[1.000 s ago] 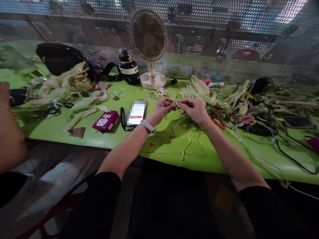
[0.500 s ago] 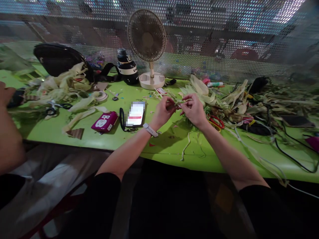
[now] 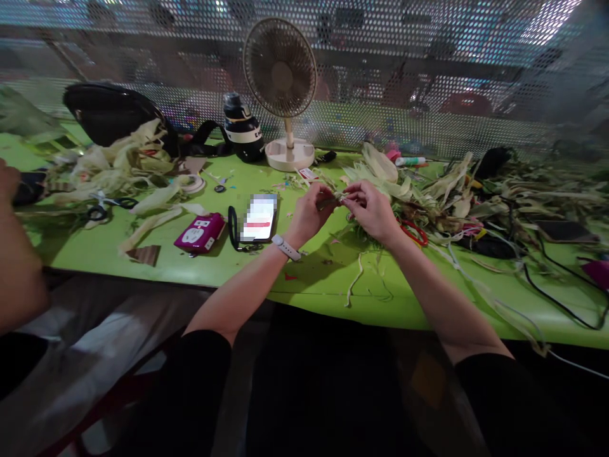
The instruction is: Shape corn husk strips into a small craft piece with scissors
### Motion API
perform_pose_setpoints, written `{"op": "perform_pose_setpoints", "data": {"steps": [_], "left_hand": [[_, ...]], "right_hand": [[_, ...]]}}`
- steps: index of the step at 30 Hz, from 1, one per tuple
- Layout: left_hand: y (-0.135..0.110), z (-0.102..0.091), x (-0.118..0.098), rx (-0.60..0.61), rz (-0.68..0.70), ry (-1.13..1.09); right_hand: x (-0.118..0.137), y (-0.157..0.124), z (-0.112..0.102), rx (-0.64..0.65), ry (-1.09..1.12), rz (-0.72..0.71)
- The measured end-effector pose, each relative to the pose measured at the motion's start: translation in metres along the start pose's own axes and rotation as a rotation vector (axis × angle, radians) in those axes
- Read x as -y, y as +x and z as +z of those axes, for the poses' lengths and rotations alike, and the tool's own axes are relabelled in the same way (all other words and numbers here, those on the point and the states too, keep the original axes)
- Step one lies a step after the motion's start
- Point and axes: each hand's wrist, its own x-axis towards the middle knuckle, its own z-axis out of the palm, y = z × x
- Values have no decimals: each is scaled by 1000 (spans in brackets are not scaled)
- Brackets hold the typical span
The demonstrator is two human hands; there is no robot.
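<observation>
Husk strip sits above the green table, pinched between both hands just in front of the husk pile. Left hand grips its left end with thumb and fingers drawn narrow. Right hand grips the right end likewise. Against half a second ago, the fingertips stand closer together and the strip's raised end lies level. Judgement: the strip remains under fine fingertip handling, not set down. Phone lies nearby, untouched.

One fan, one black bottle and one black bag stand far, one phone and one magenta gadget lie near, with two scissors, a black-handled pair left and a red-handled pair right, two husk heaps, left heap and right heap, and one held husk strip.
</observation>
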Motion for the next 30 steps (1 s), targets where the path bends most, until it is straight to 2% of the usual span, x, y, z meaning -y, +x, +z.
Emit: {"op": "perform_pose_setpoints", "data": {"steps": [4,7,12,15,22,26,30], "left_hand": [[-2,1,-2,-18,-10,-6],[-2,2,0,-13,-23,-23],[-2,2,-2,-13,-36,-9],[-2,1,-1,-13,-12,21],[-6,-3,2,73,155,284],[-8,-5,-1,115,149,276],[-7,-5,0,147,154,286]], "right_hand": [[6,-1,-3,-115,-225,-85],[8,-2,-1,-146,-231,-97],[1,0,4,-140,-19,-28],[2,0,4,-121,31,2],[14,-4,4,-114,-150,-4],[16,-4,3,-114,-233,-49],[15,-2,0,-68,-252,-27]]}}
